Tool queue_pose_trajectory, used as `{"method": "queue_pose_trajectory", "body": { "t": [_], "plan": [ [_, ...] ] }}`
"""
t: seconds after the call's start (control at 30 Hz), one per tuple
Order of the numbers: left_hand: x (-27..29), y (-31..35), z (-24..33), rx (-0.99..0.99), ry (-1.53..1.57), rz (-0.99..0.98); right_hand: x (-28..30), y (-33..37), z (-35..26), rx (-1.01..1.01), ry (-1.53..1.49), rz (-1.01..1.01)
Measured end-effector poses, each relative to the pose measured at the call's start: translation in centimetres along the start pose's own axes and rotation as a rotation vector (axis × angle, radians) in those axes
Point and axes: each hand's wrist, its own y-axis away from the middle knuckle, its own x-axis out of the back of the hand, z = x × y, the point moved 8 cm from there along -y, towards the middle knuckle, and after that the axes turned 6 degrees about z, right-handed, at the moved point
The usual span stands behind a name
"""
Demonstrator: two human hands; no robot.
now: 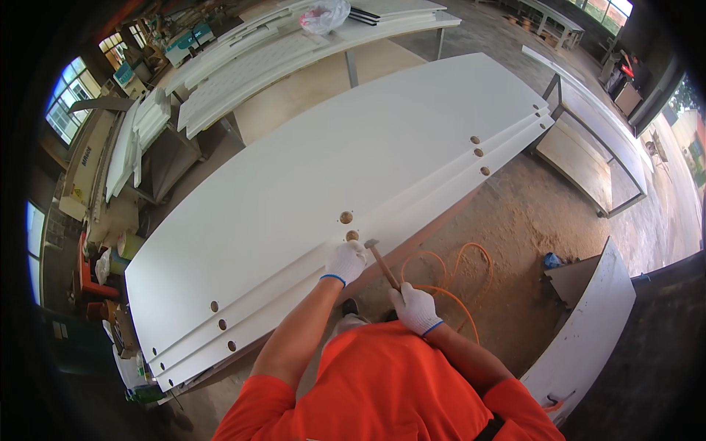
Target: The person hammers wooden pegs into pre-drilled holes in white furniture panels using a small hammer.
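Several long white panels point(294, 169) lie stacked with their edges stepped, and round holes run along the near side. My left hand point(346, 263), in a white glove with a blue cuff, rests on the lower panels beside a brown round hole point(352, 236). Its fingers are drawn together at that hole; whatever they hold is too small to make out. My right hand point(416, 309), gloved the same way, is wrapped round the wooden handle of a hammer point(384, 264). The hammer's head is raised just right of my left fingertips, over the panel edge.
Behind the stack, a long table point(257, 81) carries more white boards and a clear plastic bag point(324, 16). A metal-framed rack point(588, 147) stands at the right. An orange hose point(471, 246) loops over the dusty floor. A curved white board point(585, 331) leans at the lower right.
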Motion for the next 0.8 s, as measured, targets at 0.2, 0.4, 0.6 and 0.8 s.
{"method": "queue_pose_trajectory", "body": {
  "t": [0.2,0.4,0.6,0.8],
  "plan": [
    [1.0,0.5,0.2,-0.089,0.175,0.018,-0.2,0.1,0.0,0.035,0.002,0.041],
    [0.3,0.6,-2.3,0.013,0.327,0.017,-0.8,-0.8,0.2,0.070,0.115,0.028],
    [0.0,1.2,-3.1,0.018,0.073,-0.092,0.5,0.0,-0.6,0.137,0.048,0.148],
    [0.1,2.2,-4.6,0.190,0.131,-0.168,1.5,-0.1,-1.9,0.185,0.010,0.204]
  ]
}}
